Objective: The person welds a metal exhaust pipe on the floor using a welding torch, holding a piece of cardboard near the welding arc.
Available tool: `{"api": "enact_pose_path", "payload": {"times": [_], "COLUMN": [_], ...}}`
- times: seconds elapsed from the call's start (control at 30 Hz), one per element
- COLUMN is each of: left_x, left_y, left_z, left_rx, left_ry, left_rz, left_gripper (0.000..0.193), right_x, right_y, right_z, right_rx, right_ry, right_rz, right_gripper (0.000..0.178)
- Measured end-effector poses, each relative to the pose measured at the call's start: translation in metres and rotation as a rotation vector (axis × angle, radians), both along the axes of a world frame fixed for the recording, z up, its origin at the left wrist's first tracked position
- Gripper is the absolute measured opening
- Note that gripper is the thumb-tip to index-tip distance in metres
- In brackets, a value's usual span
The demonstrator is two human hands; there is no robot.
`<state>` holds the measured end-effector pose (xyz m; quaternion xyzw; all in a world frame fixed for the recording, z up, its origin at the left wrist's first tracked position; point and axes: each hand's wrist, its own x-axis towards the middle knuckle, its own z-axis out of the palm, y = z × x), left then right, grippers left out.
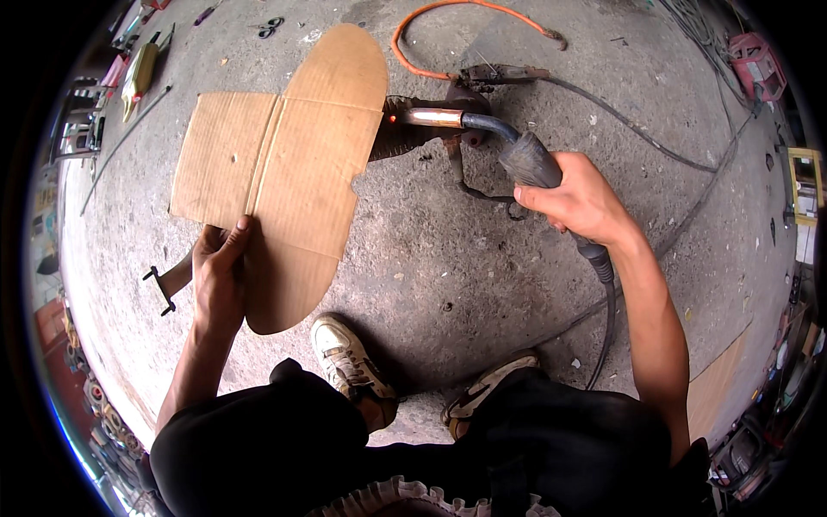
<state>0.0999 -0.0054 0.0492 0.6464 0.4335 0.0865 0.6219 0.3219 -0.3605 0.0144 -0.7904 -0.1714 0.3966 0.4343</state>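
Observation:
My left hand [220, 267] grips the lower edge of a brown cardboard sheet [323, 164], thumb on its face. The sheet is creased, with one rounded long panel and a squarer flap. In my right hand [577, 202] is a welding torch [530, 161], fingers wrapped around its black handle. Its copper nozzle [435, 117] points left at a dark, ribbed metal part [405, 142] on the floor. A small orange-red glow shows on that part just off the nozzle tip. The cardboard hides the part's middle; a metal end with a crosspiece [164, 289] shows by my left wrist.
Behind the metal part lie a dark clamp [500, 75] on a black cable [633, 138] and an orange hose [409, 24]. The torch cable [607, 336] runs down near my right shoe [487, 388]. Scissors [270, 28] and a thin rod [125, 146] lie on the concrete.

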Motion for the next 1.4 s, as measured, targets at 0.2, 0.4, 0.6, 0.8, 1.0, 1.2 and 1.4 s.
{"api": "enact_pose_path", "payload": {"times": [0.2, 0.4, 0.6, 0.8, 1.0, 1.2, 1.4], "left_x": [-0.011, -0.002, -0.008, -0.003, -0.008, -0.009, -0.008], "left_y": [0.018, 0.004, 0.016, 0.006, 0.015, 0.022, 0.021], "left_z": [-0.011, -0.005, -0.007, -0.002, -0.007, -0.005, -0.004], "left_rx": [-0.035, -0.042, -0.066, -0.074, -0.042, 0.007, 0.004], "left_ry": [0.014, -0.015, 0.012, -0.018, -0.041, -0.012, -0.024], "left_rz": [0.010, 0.039, -0.073, -0.131, -0.068, -0.006, 0.047], "left_gripper": [0.022, 0.021, 0.027, 0.032, 0.028, 0.023, 0.024], "right_x": [0.001, 0.003, 0.004, 0.002, 0.003, 0.005, 0.003], "right_y": [0.001, 0.000, 0.001, 0.002, -0.002, -0.009, -0.013], "right_z": [-0.005, -0.008, -0.008, -0.005, -0.005, 0.000, 0.005], "right_rx": [0.022, 0.028, 0.029, 0.017, 0.052, 0.007, 0.034], "right_ry": [0.090, 0.107, 0.119, 0.108, 0.123, 0.113, 0.101], "right_rz": [-0.036, -0.041, -0.035, -0.049, -0.049, -0.028, -0.063], "right_gripper": [0.027, 0.027, 0.028, 0.026, 0.024, 0.023, 0.021]}}
